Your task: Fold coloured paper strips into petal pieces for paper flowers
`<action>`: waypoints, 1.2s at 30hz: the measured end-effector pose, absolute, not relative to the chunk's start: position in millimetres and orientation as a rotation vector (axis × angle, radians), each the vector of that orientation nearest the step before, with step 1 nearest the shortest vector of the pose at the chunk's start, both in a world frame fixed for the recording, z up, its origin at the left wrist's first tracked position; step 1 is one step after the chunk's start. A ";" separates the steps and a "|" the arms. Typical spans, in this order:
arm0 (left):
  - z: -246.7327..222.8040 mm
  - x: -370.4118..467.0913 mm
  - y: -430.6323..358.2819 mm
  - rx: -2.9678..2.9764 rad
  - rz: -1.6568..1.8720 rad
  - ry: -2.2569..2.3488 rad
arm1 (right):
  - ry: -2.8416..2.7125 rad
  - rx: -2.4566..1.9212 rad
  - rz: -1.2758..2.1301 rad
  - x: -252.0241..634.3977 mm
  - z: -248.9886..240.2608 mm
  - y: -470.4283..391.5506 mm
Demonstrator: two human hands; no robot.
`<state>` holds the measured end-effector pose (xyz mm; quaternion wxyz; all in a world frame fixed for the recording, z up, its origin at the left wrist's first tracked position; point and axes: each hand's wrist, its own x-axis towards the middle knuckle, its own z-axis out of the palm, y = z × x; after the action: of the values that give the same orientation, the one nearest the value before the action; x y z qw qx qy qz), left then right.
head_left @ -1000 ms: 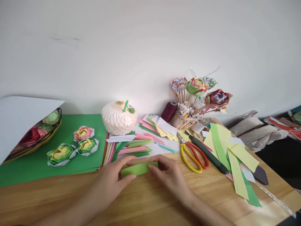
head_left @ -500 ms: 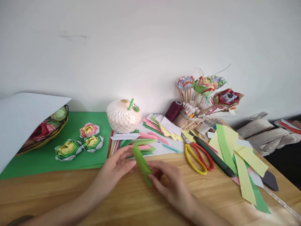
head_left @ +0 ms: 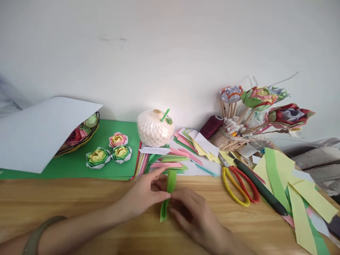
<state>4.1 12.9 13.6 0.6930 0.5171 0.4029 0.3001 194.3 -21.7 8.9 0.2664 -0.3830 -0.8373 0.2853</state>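
Between my hands, just above the wooden table, is a narrow light-green paper strip (head_left: pixel 171 180), creased lengthwise and bowed, its lower end hanging down to the left. My left hand (head_left: pixel 148 193), with a ring on one finger, pinches the strip's middle, thumb in front and the other fingers partly behind it. From the right, my right hand (head_left: pixel 198 212) has curled fingers closed at the strip's edge; its fingertips are partly hidden. Right behind the strip lie folded pink and green paper pieces (head_left: pixel 170 165).
Three folded paper flowers (head_left: pixel 121 153) sit on green paper (head_left: pixel 69 169) at left. A white round ornament (head_left: pixel 155 129) stands behind. To the right are scissors (head_left: pixel 239 184), a dark green-handled cutter (head_left: pixel 261 187), cut paper strips (head_left: pixel 302 212), a thread spool (head_left: pixel 211 126) and a flower basket (head_left: pixel 225 141).
My view has turned left, so the table's things sit further right. The strip has gone from slanting and flat to more upright and bowed, and my left thumb now presses across it.
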 end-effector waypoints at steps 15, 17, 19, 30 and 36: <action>-2.7 -10.1 -7.6 2.866 0.910 0.729 | -2.515 -1.053 0.037 195.8 8.6 -21.5; -2.2 -12.9 -10.0 2.936 1.007 0.703 | -2.506 -1.101 0.069 196.7 8.3 -20.6; 0.4 -15.7 -12.2 2.965 1.037 0.712 | -2.497 -1.144 0.085 197.3 8.7 -19.7; -3.5 -22.9 -24.7 3.058 0.963 0.746 | -2.582 -1.010 0.470 194.2 21.0 -22.8; -1.9 -22.3 -24.2 3.002 1.019 0.687 | -2.384 -1.170 0.800 193.3 20.7 -24.2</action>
<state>-22.3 -24.2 -1.9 -0.0512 0.9242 0.2114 0.3138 193.3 -24.2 20.7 0.1829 -0.4147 -0.8450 0.2837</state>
